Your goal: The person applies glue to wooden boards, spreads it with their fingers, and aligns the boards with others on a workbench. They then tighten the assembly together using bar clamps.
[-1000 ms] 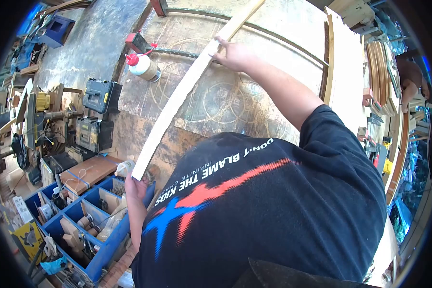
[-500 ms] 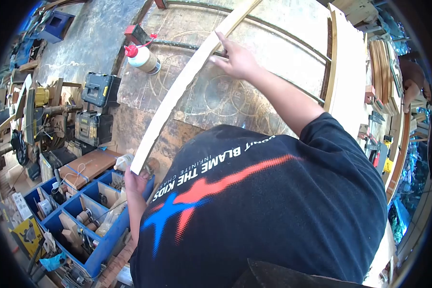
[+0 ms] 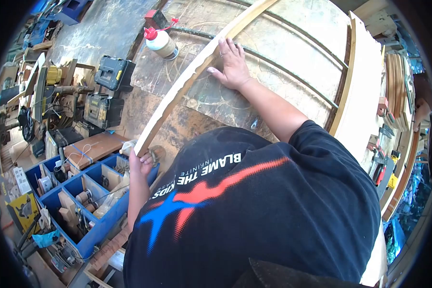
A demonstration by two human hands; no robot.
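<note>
A long wooden strip [image 3: 181, 82] with an uneven, wavy near edge runs diagonally from the lower left to the top of the view. My left hand [image 3: 141, 164] is closed around its near end, above the blue divided box. Further along, my right hand [image 3: 234, 66] lies against the strip's near side, palm down with fingers stretched out. A white glue bottle [image 3: 162, 45] with a red cap stands on the worktable [image 3: 211, 96], left of the strip.
The blue divided box [image 3: 101, 230] holds wood pieces and spools. Black toolboxes [image 3: 114, 73] stand at the left. Boards [image 3: 357, 67], stacked curved wood pieces [image 3: 397, 91] and clamps [image 3: 381, 156] are at the right. A co-worker's hand [image 3: 421, 114] shows at the far right edge.
The strip has tilted so its brown side face shows more. My right hand has gone from gripping the strip's edge to lying flat with fingers spread. The whole view has shifted slightly.
</note>
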